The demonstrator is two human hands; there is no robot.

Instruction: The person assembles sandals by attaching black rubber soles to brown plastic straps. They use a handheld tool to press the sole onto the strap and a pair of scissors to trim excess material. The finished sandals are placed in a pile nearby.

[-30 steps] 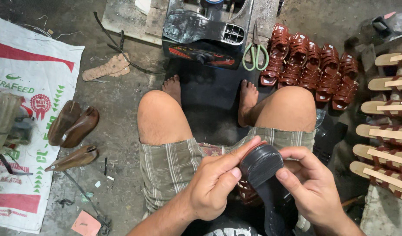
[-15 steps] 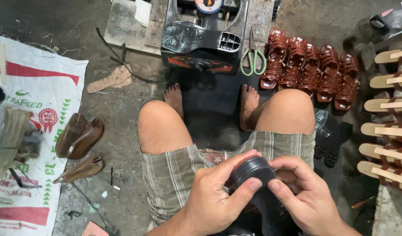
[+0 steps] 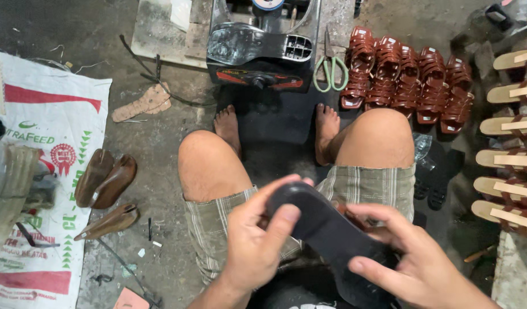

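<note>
A black rubber shoe sole (image 3: 326,232) lies across my lap, its rounded end pointing up and left. My left hand (image 3: 255,243) grips that rounded end, thumb on top and fingers curled over the edge. My right hand (image 3: 412,260) holds the lower part of the sole, fingers spread over its top and side. Both hands are above my plaid shorts (image 3: 214,229), between my bare knees. My bare feet (image 3: 326,129) rest on a dark mat on the floor.
A black machine (image 3: 263,48) stands ahead of my feet, green-handled scissors (image 3: 330,68) beside it. Several brown strapped sandal uppers (image 3: 406,74) lie to the right, pale sandals (image 3: 512,149) along the right edge. Brown wooden shoe forms (image 3: 106,180) and a printed white sack (image 3: 40,171) are on the left.
The view has shifted slightly. The sole has turned from standing nearly end-on to lying flatter and slanted across my lap, and my right hand has slid down along it.
</note>
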